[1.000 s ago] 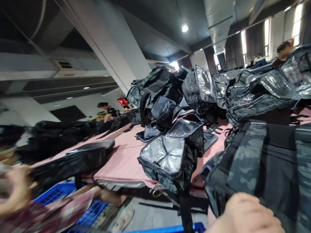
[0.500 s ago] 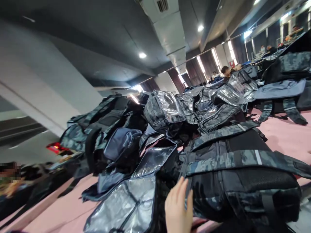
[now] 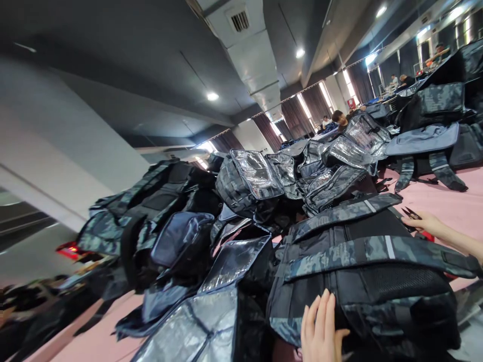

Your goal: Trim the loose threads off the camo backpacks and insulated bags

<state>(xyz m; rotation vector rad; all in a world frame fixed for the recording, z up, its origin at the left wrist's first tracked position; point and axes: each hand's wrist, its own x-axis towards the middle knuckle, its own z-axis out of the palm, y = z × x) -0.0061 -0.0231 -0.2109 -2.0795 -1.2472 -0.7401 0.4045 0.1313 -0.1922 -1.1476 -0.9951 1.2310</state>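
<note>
A camouflage and black backpack (image 3: 339, 286) lies in front of me with its shoulder straps facing up. My left hand (image 3: 320, 327) rests on the near side of it, fingers stretched out and close together, thumb apart. At the backpack's far right end is my right hand (image 3: 428, 226), closed around small dark thread snips (image 3: 411, 213) whose blades point left. Left of the backpack stands an open bag with a silver foil lining (image 3: 204, 322), its flap folded out toward me.
Several more backpacks (image 3: 181, 236) are heaped on the pink table (image 3: 418, 186), many open with foil linings showing. A grey-blue panel (image 3: 422, 141) lies on the bags at right. Several people (image 3: 339, 119) are farther back. A pale column (image 3: 75, 136) rises at left.
My left hand has moved right, onto the backpack's near side. My right hand has come into view at right with the snips. The view has shifted slightly.
</note>
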